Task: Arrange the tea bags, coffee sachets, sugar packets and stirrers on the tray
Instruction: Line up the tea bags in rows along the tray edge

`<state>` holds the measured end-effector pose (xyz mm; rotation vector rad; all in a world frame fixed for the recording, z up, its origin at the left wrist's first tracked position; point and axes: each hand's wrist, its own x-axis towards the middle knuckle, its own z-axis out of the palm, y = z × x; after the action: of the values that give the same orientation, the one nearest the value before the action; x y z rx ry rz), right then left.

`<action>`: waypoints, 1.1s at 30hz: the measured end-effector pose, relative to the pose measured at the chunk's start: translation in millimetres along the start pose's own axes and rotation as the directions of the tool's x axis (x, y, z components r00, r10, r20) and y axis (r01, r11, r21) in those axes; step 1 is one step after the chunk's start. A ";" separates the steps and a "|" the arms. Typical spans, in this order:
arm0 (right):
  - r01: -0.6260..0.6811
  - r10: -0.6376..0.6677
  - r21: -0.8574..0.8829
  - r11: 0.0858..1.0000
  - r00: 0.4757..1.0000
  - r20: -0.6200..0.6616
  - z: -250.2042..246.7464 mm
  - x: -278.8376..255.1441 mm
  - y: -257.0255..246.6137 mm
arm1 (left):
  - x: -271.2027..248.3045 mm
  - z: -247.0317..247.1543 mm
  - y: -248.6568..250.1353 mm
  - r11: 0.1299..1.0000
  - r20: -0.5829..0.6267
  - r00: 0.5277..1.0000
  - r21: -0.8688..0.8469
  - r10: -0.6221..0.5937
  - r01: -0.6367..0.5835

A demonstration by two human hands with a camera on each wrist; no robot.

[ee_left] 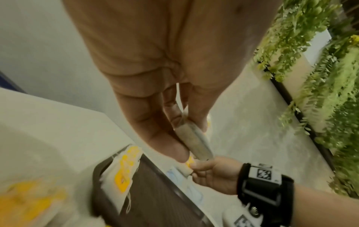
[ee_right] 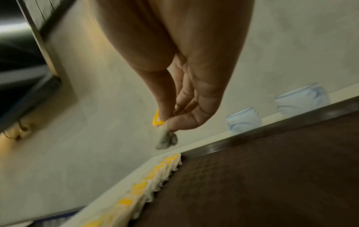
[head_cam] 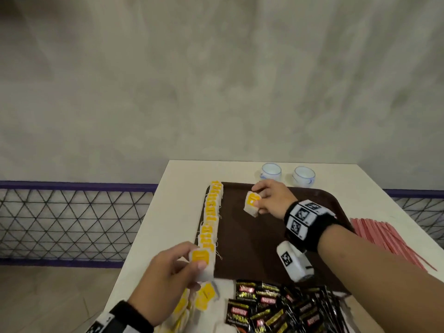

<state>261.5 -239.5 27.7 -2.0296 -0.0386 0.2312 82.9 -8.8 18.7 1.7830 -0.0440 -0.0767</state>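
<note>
A dark brown tray (head_cam: 242, 236) lies on the white table (head_cam: 175, 188). Along its left rim runs a row of yellow-tagged tea bags (head_cam: 211, 217). My right hand (head_cam: 269, 198) pinches one tea bag (head_cam: 251, 203) above the tray's far part; the right wrist view shows that bag (ee_right: 165, 138) hanging from the fingertips. My left hand (head_cam: 177, 267) pinches another tea bag (head_cam: 201, 260) over the tray's near left corner, seen edge-on in the left wrist view (ee_left: 194, 141). More loose tea bags (head_cam: 192, 306) lie near me. Black coffee sachets (head_cam: 276, 308) are heaped in front of the tray.
Two small white-and-blue cups (head_cam: 271, 171) (head_cam: 304, 176) stand behind the tray. A bundle of red stirrers (head_cam: 389, 239) lies right of it. A wire fence (head_cam: 72, 217) and grey wall stand beyond the table's left edge. Green plants (ee_left: 320, 76) show in the left wrist view.
</note>
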 end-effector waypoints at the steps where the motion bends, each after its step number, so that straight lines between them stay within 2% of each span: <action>1: -0.022 0.022 0.007 1.000 1.000 -0.020 5.8 16.4 -0.3 | 7.1 -4.1 1.3 1.000 -0.028 1.000 0.009 0.001 -0.001; 3: -0.066 0.067 0.012 0.998 0.996 -0.053 15.5 49.3 1.2 | 19.7 -9.7 -0.1 0.999 -0.063 0.998 0.034 0.001 0.001; 8: -0.155 0.155 0.016 0.988 0.986 -0.067 34.1 117.9 9.6 | 38.2 -19.2 -13.9 0.995 -0.059 0.997 0.084 -0.056 0.061; 12: -0.161 0.162 0.020 0.987 0.986 -0.043 46.1 149.8 15.9 | 46.2 -21.1 -29.2 0.996 -0.137 0.990 0.080 -0.033 0.044; 15: -0.172 0.173 0.057 0.983 0.985 -0.012 53.5 160.6 16.4 | 46.9 -24.5 -34.4 0.995 -0.155 0.988 0.093 -0.005 0.020; 18: -0.163 0.163 -0.005 0.987 0.987 -0.013 58.5 167.6 17.3 | 47.1 -25.9 -40.6 0.990 -0.174 0.983 0.138 0.053 -0.029; 25: -0.064 0.021 -0.236 0.970 0.984 -0.179 68.2 171.0 17.0 | 44.5 -27.5 -50.7 0.980 -0.170 0.979 0.185 0.109 -0.077; 28: -0.070 0.024 -0.252 0.965 0.983 -0.184 68.6 171.8 15.3 | 44.2 -27.2 -52.4 0.972 -0.193 0.972 0.220 0.132 -0.088; 33: -0.081 0.024 -0.287 0.955 0.980 -0.198 64.5 170.6 17.3 | 45.2 -27.5 -47.9 0.982 -0.180 0.983 0.187 0.046 -0.011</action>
<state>415.9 -168.6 -40.8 -2.3436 0.1093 0.0628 129.5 24.9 -23.7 1.9678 0.0583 0.1168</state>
